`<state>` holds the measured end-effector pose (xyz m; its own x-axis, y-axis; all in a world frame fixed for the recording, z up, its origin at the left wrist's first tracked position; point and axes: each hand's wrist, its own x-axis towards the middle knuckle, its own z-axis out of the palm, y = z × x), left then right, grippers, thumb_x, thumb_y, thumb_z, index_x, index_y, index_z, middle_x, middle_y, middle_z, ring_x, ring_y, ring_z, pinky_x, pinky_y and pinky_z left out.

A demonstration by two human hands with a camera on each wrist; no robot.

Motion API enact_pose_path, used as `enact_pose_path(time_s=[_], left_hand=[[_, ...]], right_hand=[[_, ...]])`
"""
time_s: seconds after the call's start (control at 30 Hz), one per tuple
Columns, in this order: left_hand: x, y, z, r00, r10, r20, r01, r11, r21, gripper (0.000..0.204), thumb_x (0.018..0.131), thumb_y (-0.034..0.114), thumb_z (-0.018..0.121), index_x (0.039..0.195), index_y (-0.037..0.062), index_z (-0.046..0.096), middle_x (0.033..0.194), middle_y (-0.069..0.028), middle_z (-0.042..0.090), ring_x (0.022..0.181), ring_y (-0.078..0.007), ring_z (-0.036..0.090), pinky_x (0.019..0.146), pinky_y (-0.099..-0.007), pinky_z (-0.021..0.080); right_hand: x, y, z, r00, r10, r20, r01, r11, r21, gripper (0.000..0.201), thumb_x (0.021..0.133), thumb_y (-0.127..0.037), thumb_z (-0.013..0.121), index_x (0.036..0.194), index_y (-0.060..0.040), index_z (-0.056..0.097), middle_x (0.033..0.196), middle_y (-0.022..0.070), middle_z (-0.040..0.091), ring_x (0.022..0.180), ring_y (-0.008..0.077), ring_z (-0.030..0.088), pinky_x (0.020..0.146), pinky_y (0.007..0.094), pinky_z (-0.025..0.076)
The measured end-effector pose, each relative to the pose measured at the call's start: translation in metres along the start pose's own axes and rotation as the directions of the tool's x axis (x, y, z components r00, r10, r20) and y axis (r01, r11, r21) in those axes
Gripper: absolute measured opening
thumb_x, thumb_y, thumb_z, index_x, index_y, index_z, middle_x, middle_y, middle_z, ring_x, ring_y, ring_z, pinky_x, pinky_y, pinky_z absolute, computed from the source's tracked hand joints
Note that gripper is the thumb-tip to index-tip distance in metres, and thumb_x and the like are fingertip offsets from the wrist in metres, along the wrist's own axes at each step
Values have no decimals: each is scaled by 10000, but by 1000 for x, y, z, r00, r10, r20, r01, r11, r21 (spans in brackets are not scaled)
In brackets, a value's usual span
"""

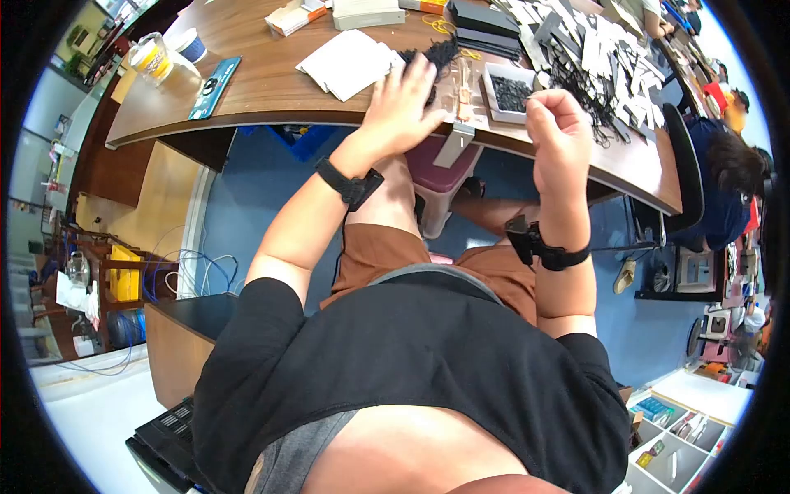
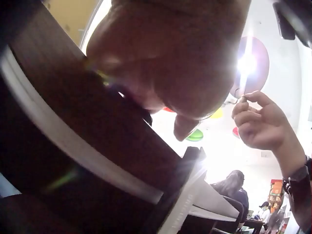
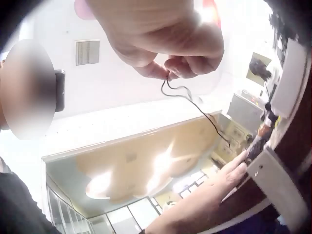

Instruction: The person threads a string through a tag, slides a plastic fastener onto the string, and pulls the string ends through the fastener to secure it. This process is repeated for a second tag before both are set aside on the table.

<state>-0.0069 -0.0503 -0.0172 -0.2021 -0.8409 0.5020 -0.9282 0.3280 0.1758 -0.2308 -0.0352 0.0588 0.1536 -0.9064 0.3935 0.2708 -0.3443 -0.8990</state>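
My right hand (image 1: 561, 140) is raised above the table's front edge. Its thumb and fingertips pinch a thin black cord (image 3: 204, 113), which dangles in a loose loop in the right wrist view. My left hand (image 1: 401, 105) lies palm down with fingers spread and fairly straight, its fingertips at a bundle of black cords (image 1: 442, 54). Left of that hand are white paper sheets (image 1: 341, 66). Between the hands, a metal bracket (image 1: 454, 146) sits at the table edge. Beside the right hand is a white tray (image 1: 492, 105) with small black pieces in it.
Many white and black strips (image 1: 588, 49) and tangled black cords pile up at the right of the table (image 1: 263, 78). Black boxes (image 1: 484, 29) lie behind the tray. A cup (image 1: 189, 45) and a blue package (image 1: 216, 86) are far left. A pink stool (image 1: 440, 169) stands underneath.
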Motion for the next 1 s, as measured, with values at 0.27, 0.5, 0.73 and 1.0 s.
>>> enact_pose_path(time_s=[0.27,0.5,0.73,1.0], left_hand=[[-22,50,-74,662,264,701,748,-190,-635,539,951,439,357,991,-29,622,844,-141,670,725,-171,637,656,-277,516],[-21,66,-7,661,413,627,638,-749,-179,391,957,306,436,1156,-15,534,1013,-138,630,920,-225,613,837,-342,489],[-12,82,-38,747,8,665,587,-480,-653,194,942,191,489,930,14,569,655,30,434,539,-51,353,485,-181,307],[-25,100,-46,842,21,539,539,-45,-841,216,950,215,484,862,52,594,655,55,470,551,-18,355,494,-162,273]], right_hand=[[-5,-32,-23,983,-20,184,134,762,-634,62,769,-84,652,798,-32,633,687,-9,551,581,51,463,529,205,377],[-66,-7,-4,901,-114,419,397,608,-688,84,703,-91,682,770,-106,634,758,61,542,687,224,599,590,311,484],[-87,7,-13,931,208,301,-26,857,-514,68,796,-98,659,825,-39,641,738,18,596,612,105,563,547,254,453],[-35,-2,-16,898,383,215,-379,923,-62,241,863,-173,625,999,24,653,869,73,669,771,83,600,724,228,476]])
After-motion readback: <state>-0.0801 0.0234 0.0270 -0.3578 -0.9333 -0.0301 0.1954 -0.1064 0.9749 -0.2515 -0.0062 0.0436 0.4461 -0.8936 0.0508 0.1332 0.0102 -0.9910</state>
